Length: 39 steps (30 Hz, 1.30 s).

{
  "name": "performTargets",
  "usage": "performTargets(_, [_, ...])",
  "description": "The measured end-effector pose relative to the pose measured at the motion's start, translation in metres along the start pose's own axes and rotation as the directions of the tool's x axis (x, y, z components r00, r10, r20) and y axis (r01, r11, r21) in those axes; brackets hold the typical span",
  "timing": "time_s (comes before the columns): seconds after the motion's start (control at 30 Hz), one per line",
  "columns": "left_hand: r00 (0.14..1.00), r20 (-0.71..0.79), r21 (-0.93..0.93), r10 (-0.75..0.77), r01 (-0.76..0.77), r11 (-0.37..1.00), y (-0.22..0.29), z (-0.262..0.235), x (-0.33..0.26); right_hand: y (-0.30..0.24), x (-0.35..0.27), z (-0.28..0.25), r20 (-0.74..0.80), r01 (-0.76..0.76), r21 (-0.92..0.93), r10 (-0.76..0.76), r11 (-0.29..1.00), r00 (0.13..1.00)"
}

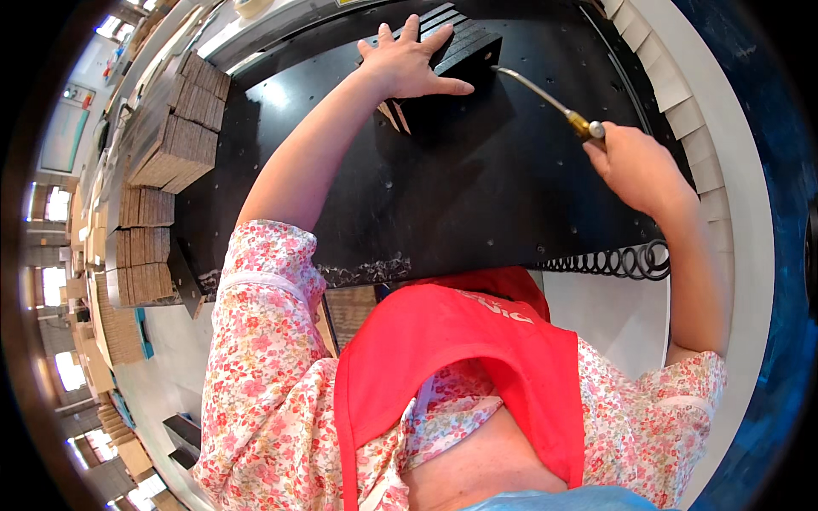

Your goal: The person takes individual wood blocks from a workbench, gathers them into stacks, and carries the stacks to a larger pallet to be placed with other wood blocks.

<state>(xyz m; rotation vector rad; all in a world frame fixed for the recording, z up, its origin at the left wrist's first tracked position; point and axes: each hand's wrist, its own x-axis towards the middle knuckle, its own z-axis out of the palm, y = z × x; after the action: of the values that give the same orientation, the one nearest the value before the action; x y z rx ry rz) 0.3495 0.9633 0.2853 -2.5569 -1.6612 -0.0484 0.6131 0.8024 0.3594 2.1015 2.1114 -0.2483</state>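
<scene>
My left hand [402, 68] lies with fingers spread on a small stack of black boards [474, 44] at the far side of a black worktable [426, 196]. Light brown edges [399, 116] of pieces show just below that palm. In my right hand [637, 166] is an air blow gun [581, 125] with a brass-coloured body and a long, thin, bent metal tube. The tube's tip points left, close to the right end of the stack; whether it touches is unclear. My right fingers are wrapped round the gun and partly hidden.
Stacks of brown-edged boards [183, 149] line the table's left side. A black coiled hose [630, 261] hangs by the near right edge. Overlapping white flaps [669, 81] run along the right side. Small holes or studs dot the tabletop.
</scene>
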Motion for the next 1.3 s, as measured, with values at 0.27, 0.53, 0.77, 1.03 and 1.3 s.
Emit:
performTargets(0.27, [1.000,-0.018,0.040,-0.024,0.025,0.999,0.000,0.000,-0.004,-0.047,-0.040,0.039,0.079,0.211,-0.047,-0.207,0.976,0.975])
performTargets(0.53, [0.990,0.137,-0.104,-0.021,0.036,0.994,0.011,-0.036,-0.018,-0.092,-0.052,0.056,-0.141,0.189,-0.141,-0.208,0.972,0.968])
performTargets(0.77, [0.990,0.143,-0.141,-0.003,0.023,0.990,0.010,-0.039,-0.022,-0.111,-0.056,0.048,-0.195,0.204,-0.215,-0.247,0.955,0.949])
performTargets(1.03, [0.984,0.180,-0.092,0.007,0.010,0.996,0.014,-0.042,-0.018,-0.130,-0.046,0.045,-0.035,0.121,-0.105,-0.125,0.987,0.991])
performTargets(1.3, [1.000,0.012,0.001,-0.009,0.009,1.000,-0.002,0.004,-0.001,-0.060,-0.049,0.027,0.044,-0.110,0.159,0.105,0.981,0.994])
